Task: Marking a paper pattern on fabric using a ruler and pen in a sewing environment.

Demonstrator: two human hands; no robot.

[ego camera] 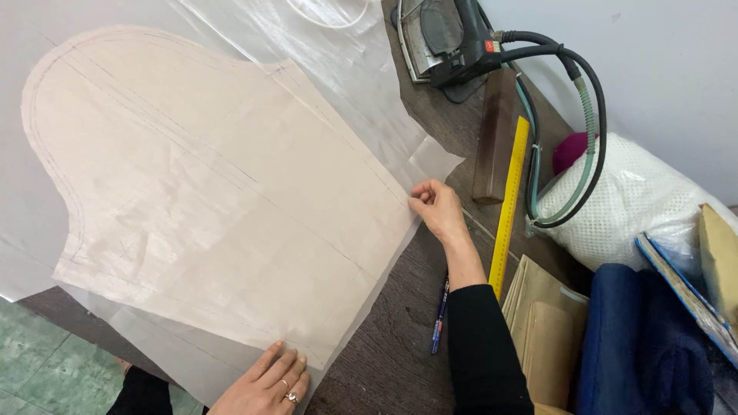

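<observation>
Fingers (419,201) at pattern piece (215,192) edge (pinching)

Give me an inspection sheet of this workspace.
Surface: dark wooden table, largely covered.
Job's things: beige pattern piece lying flat on translucent sheet.
Clutter: yellow ruler, pen, wooden block, iron, white mesh bundle, blue fabric, brown paper.
Grippers: left hand flat on pattern's lower edge; right hand pinching its right edge.
Cables: black and green hoses loop from iron.
Surroundings: white wall, green floor.
</observation>
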